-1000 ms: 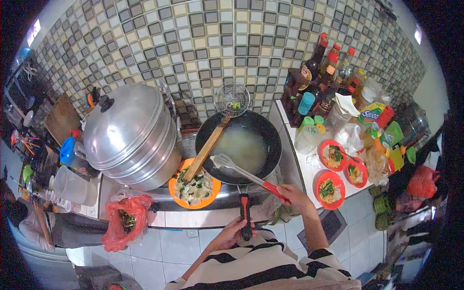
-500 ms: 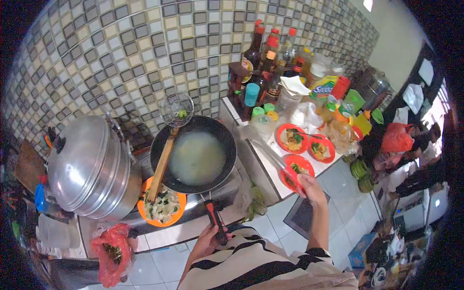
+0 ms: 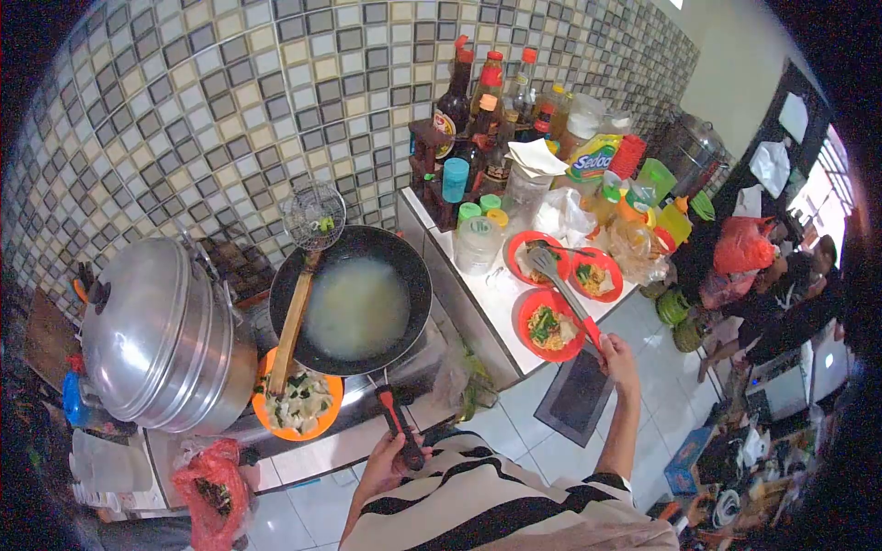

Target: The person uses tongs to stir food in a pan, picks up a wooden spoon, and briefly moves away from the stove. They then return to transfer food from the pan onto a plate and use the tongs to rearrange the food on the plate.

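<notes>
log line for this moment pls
left hand: grips wok handle | right hand: holds spatula over red bowls | wok: on stove, pale liquid

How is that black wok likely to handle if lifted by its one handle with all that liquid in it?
Probably front-heavy: the wok holds a broad pool of pale liquid, and the left hand grips only the end of its long handle. The liquid would likely slosh if tilted. The wooden-handled strainer resting across the rim may slide off.

right hand (image 3: 617, 352) swung the spatula (image 3: 559, 287) from over the wok (image 3: 350, 300) to above the red bowls (image 3: 548, 323)
</notes>
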Action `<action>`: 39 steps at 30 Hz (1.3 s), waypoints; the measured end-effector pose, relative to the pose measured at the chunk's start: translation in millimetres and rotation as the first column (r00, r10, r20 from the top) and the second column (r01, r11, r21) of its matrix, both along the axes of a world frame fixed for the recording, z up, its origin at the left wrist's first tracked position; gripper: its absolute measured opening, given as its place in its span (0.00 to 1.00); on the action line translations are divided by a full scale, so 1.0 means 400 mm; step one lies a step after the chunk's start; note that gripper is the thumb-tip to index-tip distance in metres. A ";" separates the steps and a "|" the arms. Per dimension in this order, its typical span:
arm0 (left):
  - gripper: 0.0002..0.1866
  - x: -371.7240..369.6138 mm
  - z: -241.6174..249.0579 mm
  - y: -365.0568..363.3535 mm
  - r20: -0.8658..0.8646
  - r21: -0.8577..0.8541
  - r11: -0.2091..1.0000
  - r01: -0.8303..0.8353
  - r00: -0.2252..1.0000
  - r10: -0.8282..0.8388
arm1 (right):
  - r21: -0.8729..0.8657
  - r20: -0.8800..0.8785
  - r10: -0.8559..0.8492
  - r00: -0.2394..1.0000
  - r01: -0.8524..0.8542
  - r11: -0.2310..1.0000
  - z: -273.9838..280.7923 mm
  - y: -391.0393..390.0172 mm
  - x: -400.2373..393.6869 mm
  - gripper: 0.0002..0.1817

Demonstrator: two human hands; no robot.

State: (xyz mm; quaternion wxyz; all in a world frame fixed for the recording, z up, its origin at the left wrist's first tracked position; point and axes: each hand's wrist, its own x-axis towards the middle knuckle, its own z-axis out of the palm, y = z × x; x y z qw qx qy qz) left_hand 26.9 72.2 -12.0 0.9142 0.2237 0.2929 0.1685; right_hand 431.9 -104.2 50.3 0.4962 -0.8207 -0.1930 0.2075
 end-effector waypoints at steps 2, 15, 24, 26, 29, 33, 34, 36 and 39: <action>0.15 0.001 0.007 -0.001 -0.016 -0.002 1.000 -0.004 1.000 0.004 | -0.075 0.122 0.015 0.992 -0.005 0.997 0.020 -0.007 0.003 0.18; 0.16 0.001 0.004 -0.001 0.022 -0.005 1.000 -0.010 1.000 0.010 | -0.215 0.357 0.050 0.933 0.030 0.976 0.049 -0.006 0.006 0.19; 0.16 0.002 0.021 -0.002 -0.006 -0.014 1.000 0.008 1.000 -0.008 | 0.087 -0.217 0.384 0.897 -0.374 0.923 0.116 0.130 -0.170 0.16; 0.16 0.002 -0.007 -0.006 0.009 -0.022 0.999 -0.031 0.999 0.032 | 0.018 -0.109 0.468 0.877 -0.469 0.883 0.047 0.204 -0.185 0.17; 0.15 0.005 -0.001 -0.007 -0.011 0.000 1.000 -0.018 1.000 0.018 | -0.126 0.113 0.602 0.790 -0.590 0.797 -0.007 0.318 -0.247 0.18; 0.15 0.007 0.005 -0.010 -0.001 0.001 0.999 -0.040 0.999 0.040 | -0.281 0.443 0.531 0.722 -0.451 0.847 0.024 0.445 -0.390 0.22; 0.15 0.009 0.007 -0.014 -0.002 0.005 0.999 -0.048 0.999 0.048 | -0.286 0.508 0.481 0.714 -0.387 0.877 0.014 0.469 -0.411 0.23; 0.15 0.010 0.016 -0.019 0.015 -0.015 0.997 -0.077 0.997 0.077 | -0.402 0.480 0.506 0.717 -0.333 0.853 -0.001 0.517 -0.434 0.23; 0.16 0.008 0.012 -0.019 -0.009 -0.006 0.997 -0.073 0.997 0.073 | -0.374 0.544 0.479 0.689 -0.312 0.873 -0.018 0.555 -0.449 0.23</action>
